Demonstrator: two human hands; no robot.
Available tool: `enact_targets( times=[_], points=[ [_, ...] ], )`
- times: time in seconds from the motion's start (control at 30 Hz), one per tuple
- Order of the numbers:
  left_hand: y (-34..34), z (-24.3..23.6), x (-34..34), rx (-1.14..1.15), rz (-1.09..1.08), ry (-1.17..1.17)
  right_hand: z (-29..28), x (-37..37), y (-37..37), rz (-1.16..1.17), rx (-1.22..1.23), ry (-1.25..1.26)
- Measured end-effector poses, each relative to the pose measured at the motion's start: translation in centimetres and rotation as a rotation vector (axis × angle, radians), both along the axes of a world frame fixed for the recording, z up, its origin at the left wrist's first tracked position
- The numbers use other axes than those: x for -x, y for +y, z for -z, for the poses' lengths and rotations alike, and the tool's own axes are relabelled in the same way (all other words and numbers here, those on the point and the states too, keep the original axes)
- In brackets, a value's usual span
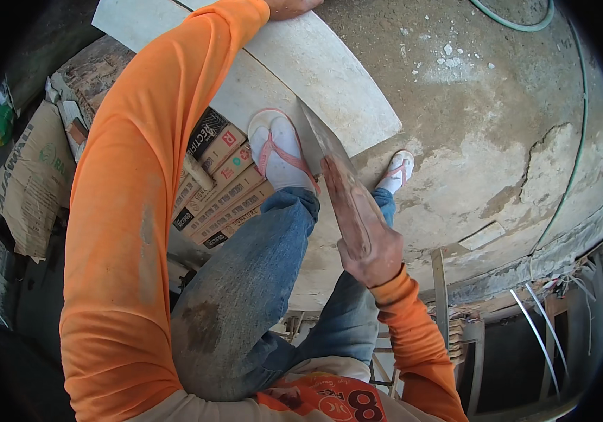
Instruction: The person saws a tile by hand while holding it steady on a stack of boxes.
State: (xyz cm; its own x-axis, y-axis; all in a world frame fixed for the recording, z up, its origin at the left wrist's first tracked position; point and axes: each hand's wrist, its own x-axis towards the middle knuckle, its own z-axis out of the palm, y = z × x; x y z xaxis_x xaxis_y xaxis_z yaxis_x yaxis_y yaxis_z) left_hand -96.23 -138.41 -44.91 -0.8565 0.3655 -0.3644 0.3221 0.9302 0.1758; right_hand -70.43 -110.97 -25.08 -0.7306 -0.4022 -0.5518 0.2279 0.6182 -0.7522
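My right hand is wrapped round the wooden handle of a handsaw. Its blade slants away from me and meets the near end of a large pale board. A thin dark line runs lengthwise along the board from the blade toward the far left. My left hand is at the far part of the board, cut off by the top edge of the view, so its fingers are mostly hidden. My left foot, in a pink-strapped flip-flop, rests on or against the board's near side.
Stacked cardboard boxes lie beside my left leg, with a small pale cylinder on them. A paper sack leans at the far left. My right foot stands on rough concrete. A green hose curves along the right; metal strips lie lower right.
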Motion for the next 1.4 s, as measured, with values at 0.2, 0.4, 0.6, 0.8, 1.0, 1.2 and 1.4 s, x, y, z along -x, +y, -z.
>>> enact_targets(
  times=[0.2, 0.4, 0.6, 0.8, 1.0, 1.2, 1.4],
  points=[
    [-1.4, 0.5, -0.1, 0.02, -0.011, -0.011, -2.6, -1.3, 0.1, -0.118, -0.031, 0.094],
    [-1.2, -1.1, -0.3, 0.039, 0.005, -0.046, -9.3, -3.4, 4.8, -0.244, -0.063, 0.06],
    [0.5, 0.9, -0.2, -0.073, 0.003, -0.043, 5.4, 1.9, -3.5, 0.017, -0.01, 0.007],
    [-1.2, -0.7, 0.2, 0.019, -0.003, -0.016, -11.5, -2.4, 5.3, -0.363, -0.124, 0.058],
    [-0.2, 0.1, -0.1, -0.007, 0.022, -0.005, 1.3, 1.0, -1.8, -0.012, -0.056, -0.081],
    [-2.5, 0.4, -0.6, 0.012, 0.047, 0.057, -5.1, -1.6, 1.2, -0.166, -0.039, -0.023],
    [-1.6, -0.6, 0.6, 0.043, 0.019, -0.033, -6.6, -1.5, 3.7, -0.207, -0.037, 0.006]
  ],
)
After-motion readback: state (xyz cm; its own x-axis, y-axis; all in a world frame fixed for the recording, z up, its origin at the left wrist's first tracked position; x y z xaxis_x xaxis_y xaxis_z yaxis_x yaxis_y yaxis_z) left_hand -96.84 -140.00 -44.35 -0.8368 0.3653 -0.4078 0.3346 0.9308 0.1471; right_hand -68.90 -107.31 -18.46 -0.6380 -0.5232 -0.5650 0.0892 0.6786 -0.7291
